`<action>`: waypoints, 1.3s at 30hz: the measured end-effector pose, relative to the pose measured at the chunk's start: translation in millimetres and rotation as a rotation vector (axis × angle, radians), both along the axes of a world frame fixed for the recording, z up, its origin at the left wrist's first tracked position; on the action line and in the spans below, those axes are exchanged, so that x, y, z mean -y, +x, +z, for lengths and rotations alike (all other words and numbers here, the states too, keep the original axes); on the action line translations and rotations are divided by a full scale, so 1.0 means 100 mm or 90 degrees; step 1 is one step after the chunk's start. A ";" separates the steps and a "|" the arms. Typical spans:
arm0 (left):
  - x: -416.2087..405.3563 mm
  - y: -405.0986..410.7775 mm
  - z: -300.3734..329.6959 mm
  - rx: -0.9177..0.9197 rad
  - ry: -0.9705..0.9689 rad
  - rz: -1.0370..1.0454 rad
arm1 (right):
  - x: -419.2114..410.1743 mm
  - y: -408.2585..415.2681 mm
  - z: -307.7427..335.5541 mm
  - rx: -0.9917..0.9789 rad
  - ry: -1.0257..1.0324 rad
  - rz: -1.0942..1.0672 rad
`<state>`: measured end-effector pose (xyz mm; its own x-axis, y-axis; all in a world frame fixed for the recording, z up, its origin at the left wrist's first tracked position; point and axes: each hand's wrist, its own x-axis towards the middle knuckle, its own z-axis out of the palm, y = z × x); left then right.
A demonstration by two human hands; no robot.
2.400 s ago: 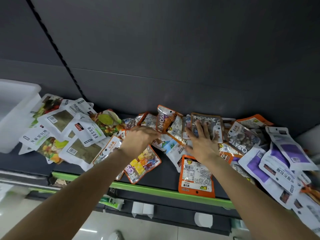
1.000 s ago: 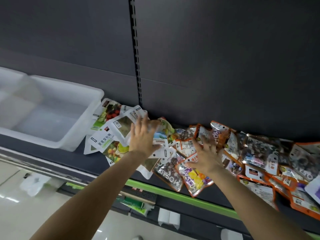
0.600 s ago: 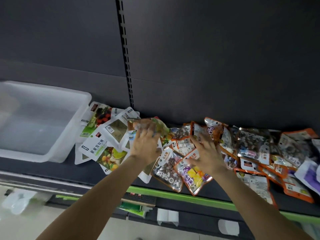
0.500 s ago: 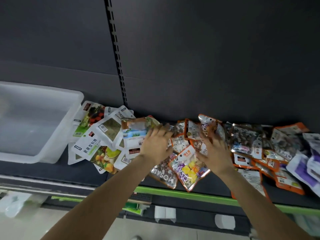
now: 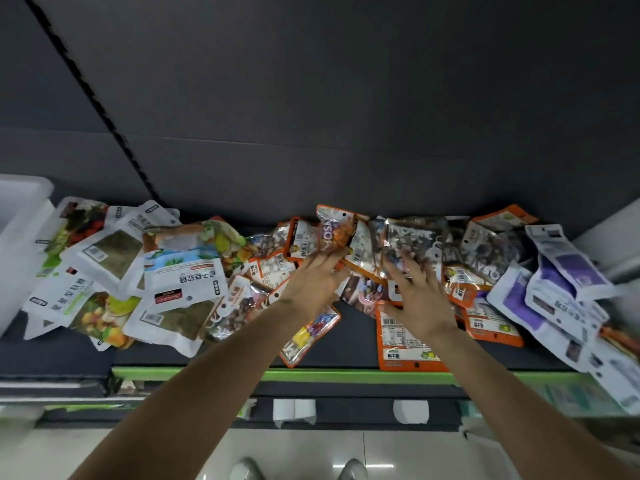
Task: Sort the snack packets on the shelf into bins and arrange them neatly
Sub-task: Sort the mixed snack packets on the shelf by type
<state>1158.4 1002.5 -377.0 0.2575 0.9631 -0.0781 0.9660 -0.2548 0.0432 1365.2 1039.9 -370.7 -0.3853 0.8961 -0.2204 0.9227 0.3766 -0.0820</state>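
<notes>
"MOSA" lettering, upside down, on orange packet (image 5: 333, 230)

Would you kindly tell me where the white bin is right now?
In the head view, the white bin sits at the shelf's far left edge, partly cut off, right beside the white fruit packets.

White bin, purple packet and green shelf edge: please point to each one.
white bin (image 5: 20, 216), head view, on its side wall.
purple packet (image 5: 575, 266), head view, on its purple panel.
green shelf edge (image 5: 346, 375), head view, on its front strip.
</notes>
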 end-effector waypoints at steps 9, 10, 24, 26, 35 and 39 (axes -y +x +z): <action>0.01 0.11 0.06 -0.055 0.154 -0.060 | -0.13 0.07 0.04 -0.029 -0.035 0.025; 0.02 0.14 0.11 -0.038 0.185 -0.066 | -0.15 0.10 0.06 -0.028 -0.042 0.032; 0.51 -0.65 0.32 0.159 0.190 0.139 | 0.18 -0.62 0.13 -0.156 -0.134 0.163; 0.65 -0.80 0.25 0.342 0.104 0.246 | 0.22 -0.78 0.09 -0.165 -0.137 0.134; 0.66 -0.89 0.24 0.560 -0.095 0.364 | 0.35 -1.14 0.02 -0.073 -0.026 0.078; 0.71 -1.27 0.34 0.518 -0.004 0.414 | 0.33 -1.33 0.06 -0.053 -0.004 0.108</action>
<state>1031.3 931.8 -342.6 -0.3343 0.9350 -0.1185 0.5953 0.3070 0.7425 1231.7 1007.0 -364.5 -0.5474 0.8156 -0.1874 0.8363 0.5250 -0.1578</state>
